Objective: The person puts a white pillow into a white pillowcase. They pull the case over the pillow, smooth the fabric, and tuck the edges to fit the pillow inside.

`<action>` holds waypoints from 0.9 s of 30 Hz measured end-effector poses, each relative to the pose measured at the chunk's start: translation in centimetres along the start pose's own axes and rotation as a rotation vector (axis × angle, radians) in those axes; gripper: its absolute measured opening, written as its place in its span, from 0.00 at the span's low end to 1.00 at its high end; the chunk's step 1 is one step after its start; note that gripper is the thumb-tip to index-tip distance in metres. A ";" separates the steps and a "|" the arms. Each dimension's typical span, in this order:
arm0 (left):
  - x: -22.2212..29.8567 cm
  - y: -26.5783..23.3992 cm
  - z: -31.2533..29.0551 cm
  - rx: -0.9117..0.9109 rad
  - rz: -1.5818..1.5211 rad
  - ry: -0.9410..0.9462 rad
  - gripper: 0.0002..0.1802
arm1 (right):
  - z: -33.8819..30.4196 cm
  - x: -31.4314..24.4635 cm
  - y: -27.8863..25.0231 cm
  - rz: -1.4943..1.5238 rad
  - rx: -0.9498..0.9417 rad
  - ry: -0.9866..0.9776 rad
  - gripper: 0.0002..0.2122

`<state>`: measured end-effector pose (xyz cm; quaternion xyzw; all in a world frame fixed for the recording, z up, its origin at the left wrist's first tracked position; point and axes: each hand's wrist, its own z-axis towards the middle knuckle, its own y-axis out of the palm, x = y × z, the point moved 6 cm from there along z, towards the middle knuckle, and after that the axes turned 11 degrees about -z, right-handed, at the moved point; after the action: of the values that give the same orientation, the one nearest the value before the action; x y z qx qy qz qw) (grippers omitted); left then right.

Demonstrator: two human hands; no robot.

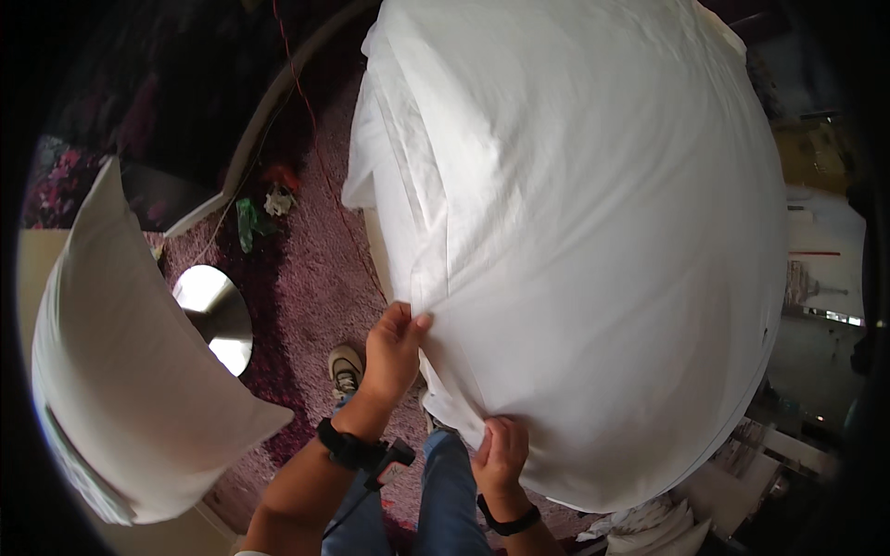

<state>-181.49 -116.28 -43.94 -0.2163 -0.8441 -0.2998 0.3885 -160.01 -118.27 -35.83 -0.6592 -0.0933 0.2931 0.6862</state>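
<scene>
A large white bed sheet [593, 250] covers a bed that fills the middle and right of the head view. Its surface is mostly smooth, with folds bunched along the left side. My left hand [394, 347] is closed, thumb and fingers pinching the sheet's edge on the near left side. Lower and to the right, my right hand [502, 449] grips the same edge with its fingers curled over the cloth. Between the two hands the edge hangs loosely. What lies under the sheet is hidden.
A white cloth-covered piece [148, 361] stands at left beside a round shiny disc [215, 315]. A red cord [311, 120] crosses the purple carpet [320, 250], near a crumpled green item [248, 225]. White folded fabric [649, 528] lies at the lower right.
</scene>
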 end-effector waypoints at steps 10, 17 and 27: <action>-3.2 -5.5 -0.5 -0.021 0.037 -0.180 0.05 | -0.4 -2.5 1.2 -0.063 -0.155 0.092 0.12; 3.1 -2.5 5.8 -0.157 -0.066 -0.042 0.21 | 6.6 -5.2 0.1 -0.149 0.033 0.083 0.13; 11.1 0.1 15.4 0.104 -0.033 0.050 0.15 | 16.8 -11.0 5.6 -0.407 0.135 0.070 0.24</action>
<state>-196.23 -104.41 -43.18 -0.1740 -0.8520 -0.2672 0.4152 -179.11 -110.00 -36.49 -0.5890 -0.1805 0.1312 0.7767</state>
